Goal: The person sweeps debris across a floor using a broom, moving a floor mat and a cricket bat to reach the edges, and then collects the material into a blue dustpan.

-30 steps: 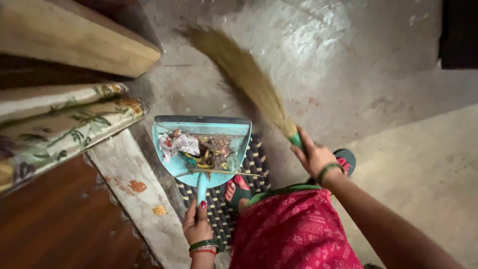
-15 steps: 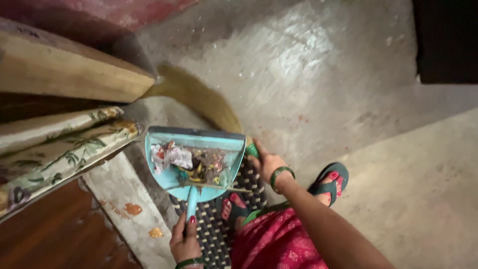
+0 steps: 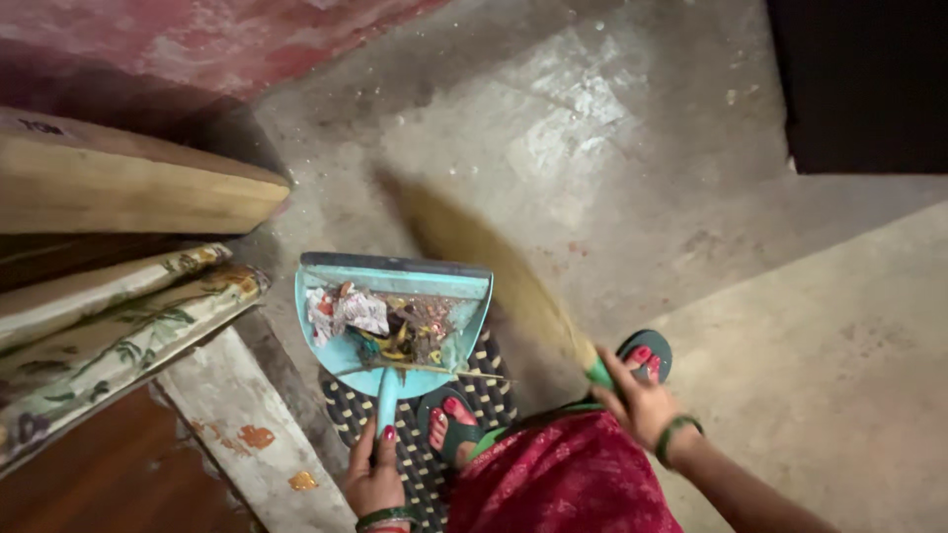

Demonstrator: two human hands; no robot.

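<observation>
Turquoise plastic fills our left hand: the fingers are wrapped round the handle of the dustpan, whose lip rests on the concrete floor. Our right hand, to the right of the dustpan, is closed on the green grip of the grass broom; its bristles are blurred, so we can only guess they are brushing the floor just beyond the dustpan's right corner. Inside the dustpan lie crumpled paper and scraps. Beneath it sits a woven mat. We judge sweeping-in is under way; next calls for drawing the bristles toward the lip.
</observation>
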